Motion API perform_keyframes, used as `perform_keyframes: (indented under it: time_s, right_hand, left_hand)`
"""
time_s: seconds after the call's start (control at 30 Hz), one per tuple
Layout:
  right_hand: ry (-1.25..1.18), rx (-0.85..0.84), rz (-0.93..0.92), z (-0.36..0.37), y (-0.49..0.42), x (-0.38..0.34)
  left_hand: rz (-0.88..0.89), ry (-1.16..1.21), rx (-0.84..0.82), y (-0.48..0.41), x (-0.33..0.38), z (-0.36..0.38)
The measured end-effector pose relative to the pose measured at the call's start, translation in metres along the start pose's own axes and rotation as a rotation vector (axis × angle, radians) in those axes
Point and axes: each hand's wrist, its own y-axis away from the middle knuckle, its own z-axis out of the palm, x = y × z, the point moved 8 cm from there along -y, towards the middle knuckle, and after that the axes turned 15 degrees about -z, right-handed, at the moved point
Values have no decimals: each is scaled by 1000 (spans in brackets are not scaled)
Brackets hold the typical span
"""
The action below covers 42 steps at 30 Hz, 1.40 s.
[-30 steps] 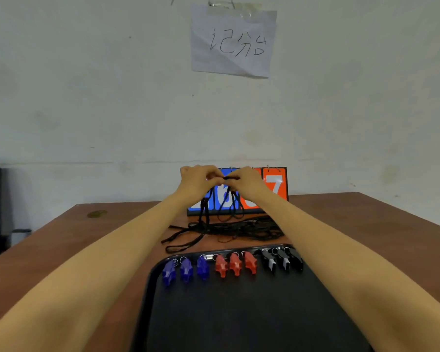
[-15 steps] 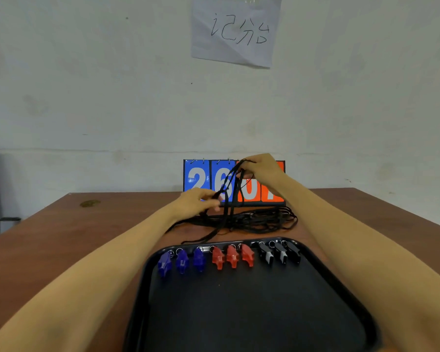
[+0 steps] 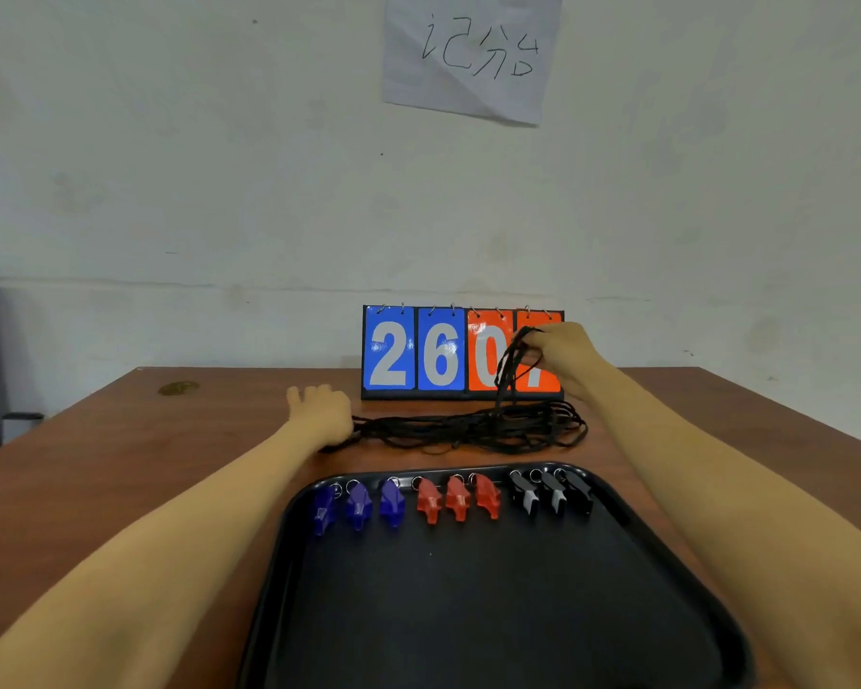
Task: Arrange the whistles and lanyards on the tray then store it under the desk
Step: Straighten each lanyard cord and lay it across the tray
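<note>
A pale wall point(image 3: 220, 166) fills the upper half of the view. Below it a brown wooden desk point(image 3: 170, 464) runs from side to side. A black tray point(image 3: 468, 614) lies on the desk nearest the person, between the 2 bare forearms. A sheet of paper point(image 3: 473, 57) with handwritten characters is stuck high on the wall. A flip scoreboard point(image 3: 418, 350) stands at the back of the desk against the wall, with 2 blue cards reading 2 and 6 and 2 orange cards, the first reading 0.

A loose heap of black lanyards point(image 3: 468, 430) lies on the desk between the scoreboard and the far rim of the tray, off the tray.

The hands are well apart. The right hand point(image 3: 562, 355) is raised in front of the orange cards and pinches several lanyard loops, which hang down to the heap. The left hand point(image 3: 321, 415) is low, at the left end of the heap, back upward. It is blurred, so I cannot tell whether it grips a cord.

9 whistles lie in a row along the tray's far edge, each with a metal ring: 3 blue whistles point(image 3: 359, 507) on the left, 3 red whistles point(image 3: 456, 499) in the middle, 3 black whistles point(image 3: 553, 494) on the right.
</note>
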Motion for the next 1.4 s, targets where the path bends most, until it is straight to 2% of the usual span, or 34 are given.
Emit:
perform_keyframes:
  time_s: [0.03,0.1,0.2,0.3,0.4,0.53,0.63,0.83,1.07,1.13,1.33,1.4]
  right_hand:
    - [30,-29,-15,4,1,-2]
    - [76,-92,-53,15,3,-9]
    - [192,-141,-143,25,5,-23]
    - [384,-195,-259,32,10,-43]
    - [494,-222,-330,36,20,-64]
    - [574,-296,-342,27,36,-86]
    - [464,-354,-256,5,55,-90]
    - [290,-76,-140,-72,105,-66]
    - [241,50,32,-121,168,-29]
    - [286,45,63,-127,182,-24]
    - [505,-84,115,-124,213,-14]
    - [550,-131,122,-121,220,-10]
  left_hand:
    - [62,79,3,4,12,-5]
    - [226,396,-49,22,41,-21]
    - [400,874,-226,56,78,-49]
    - [436,1054,-238,75,98,-74]
    - [436,1128,-162,84,100,-93]
    - [423,1024,-13,97,81,-115]
    - [371,819,64,108,50,-125]
    - [255,387,196,139,-30,-111]
    - [219,583,101,188,-97,-72]
    - [226,541,83,201,-106,-62]
    - [229,409,-28,214,-117,-27]
    - [203,355,-13,215,-114,-23]
